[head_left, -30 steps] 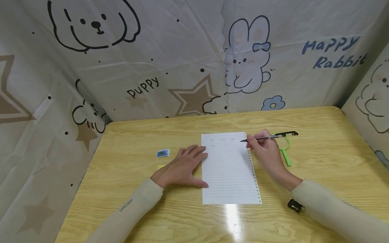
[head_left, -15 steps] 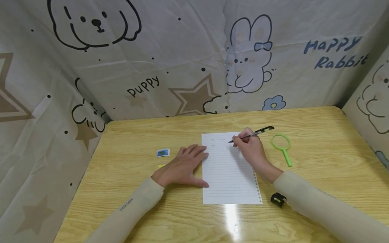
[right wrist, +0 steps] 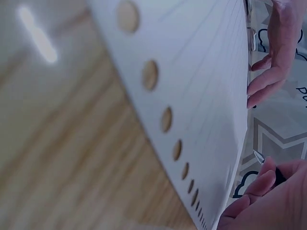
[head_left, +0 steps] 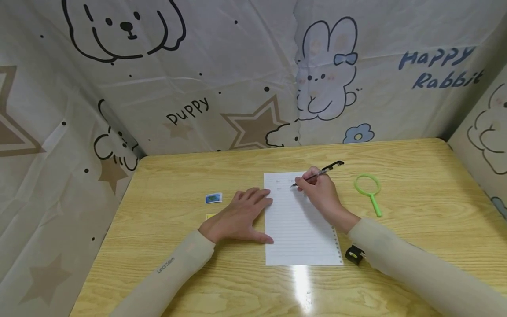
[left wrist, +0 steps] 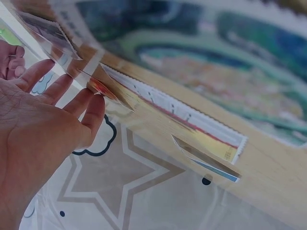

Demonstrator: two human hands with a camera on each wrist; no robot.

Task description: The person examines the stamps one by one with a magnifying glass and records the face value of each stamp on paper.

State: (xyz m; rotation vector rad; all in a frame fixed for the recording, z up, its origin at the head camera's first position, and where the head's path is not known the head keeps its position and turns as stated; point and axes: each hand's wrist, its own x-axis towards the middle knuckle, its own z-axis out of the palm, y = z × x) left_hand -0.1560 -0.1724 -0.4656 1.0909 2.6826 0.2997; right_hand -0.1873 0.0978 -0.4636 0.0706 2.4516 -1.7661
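Observation:
My right hand point(head_left: 322, 193) pinches a black pen point(head_left: 332, 166) between thumb and fingers, its tip down near the top lines of a white lined sheet of paper point(head_left: 293, 237). Faint handwriting shows along the sheet's upper lines. My left hand point(head_left: 239, 218) lies with fingers spread, fingertips and thumb on the sheet's left edge. A blue stamp-like card point(head_left: 214, 198) is left of that hand, and a yellow one point(head_left: 210, 216) is partly hidden by it. The left wrist view shows a large picture stamp point(left wrist: 211, 62) close up. The sheet's punched edge point(right wrist: 167, 120) fills the right wrist view.
A green magnifying glass point(head_left: 367, 187) lies to the right of the paper on the wood-grain table point(head_left: 428, 185). A small black device point(head_left: 354, 254) sits beside the right sleeve. Cartoon-printed cloth point(head_left: 245, 53) stands behind the table and along its sides.
My right hand has moved left with the pen, from the sheet's right edge to its upper middle, uncovering the magnifying glass. The left hand stays in place.

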